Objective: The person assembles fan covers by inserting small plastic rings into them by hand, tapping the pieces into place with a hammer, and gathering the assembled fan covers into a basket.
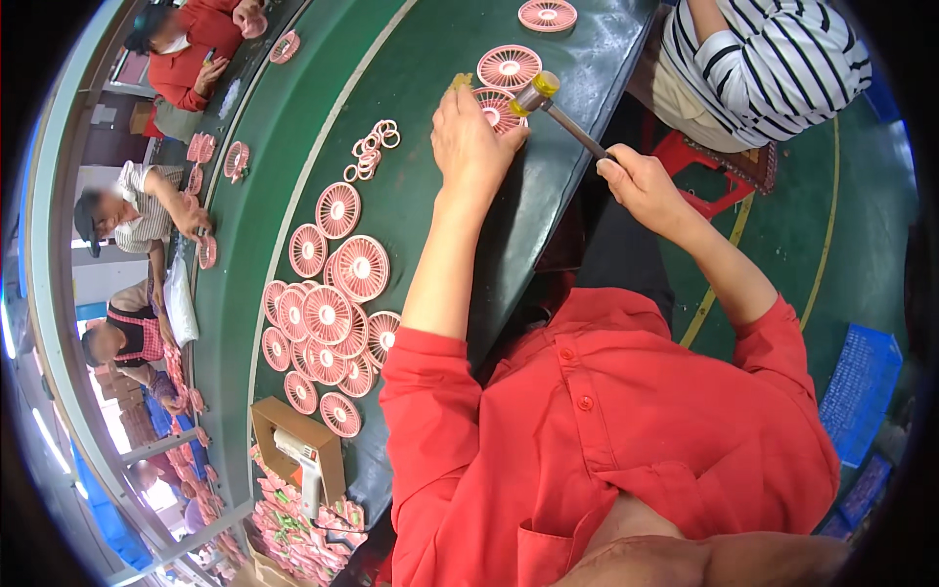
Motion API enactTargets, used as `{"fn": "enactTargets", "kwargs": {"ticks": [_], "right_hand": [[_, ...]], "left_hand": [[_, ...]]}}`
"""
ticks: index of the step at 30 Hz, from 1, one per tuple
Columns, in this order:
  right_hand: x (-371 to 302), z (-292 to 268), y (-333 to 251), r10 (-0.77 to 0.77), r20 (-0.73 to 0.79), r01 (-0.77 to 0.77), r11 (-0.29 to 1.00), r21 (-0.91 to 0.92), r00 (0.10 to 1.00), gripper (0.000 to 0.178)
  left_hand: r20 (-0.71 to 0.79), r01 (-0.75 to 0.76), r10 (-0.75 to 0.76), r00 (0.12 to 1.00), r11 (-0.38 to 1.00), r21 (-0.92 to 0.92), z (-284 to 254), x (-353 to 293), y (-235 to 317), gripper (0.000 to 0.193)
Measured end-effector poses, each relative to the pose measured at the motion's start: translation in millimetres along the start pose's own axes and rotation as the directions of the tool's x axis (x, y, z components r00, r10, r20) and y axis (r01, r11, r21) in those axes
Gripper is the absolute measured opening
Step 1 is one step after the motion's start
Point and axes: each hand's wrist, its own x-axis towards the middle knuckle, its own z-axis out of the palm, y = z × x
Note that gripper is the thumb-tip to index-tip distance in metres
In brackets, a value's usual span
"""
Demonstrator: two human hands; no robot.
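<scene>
My right hand (pixel 641 184) is wrapped round the handle of a mallet (pixel 535 94) with a metal head and yellow striking faces. Its head is over a pink spoked plastic disc (pixel 492 106), like a small fan grille, at the far end of the bench. My left hand (pixel 468 139) is at the near left rim of that disc, thumb on one side and fingers on the other, seemingly gripping it. Something small and yellow (pixel 462 80) shows at its fingertips. Just beyond lies another pink disc (pixel 508 67); whether the two touch is hard to tell.
Several more pink discs (pixel 360 268) lie heaped on the green bench (pixel 391 44), left of my forearm, with small pale rings (pixel 368 157) beyond. A cardboard box (pixel 333 460) holds a white-handled tool. Across the belt, co-workers handle pink parts; a person in stripes (pixel 773 68) sits at right.
</scene>
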Motion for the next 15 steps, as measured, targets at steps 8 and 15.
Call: {"fn": "enactTargets", "kwargs": {"ticks": [8,15], "right_hand": [[-18,-5,-11,-0.013,0.013,0.013,0.999,-0.037,1.000,0.028],[-4,28,-71,-0.356,0.159,0.388,0.880,-0.275,0.921,0.021]], "left_hand": [[-0.174,-0.001,0.008,0.985,0.999,0.040,-44,-71,1,0.093],[-0.042,0.252,-0.258,0.965,0.960,-0.127,-36,-139,-27,0.114]]}}
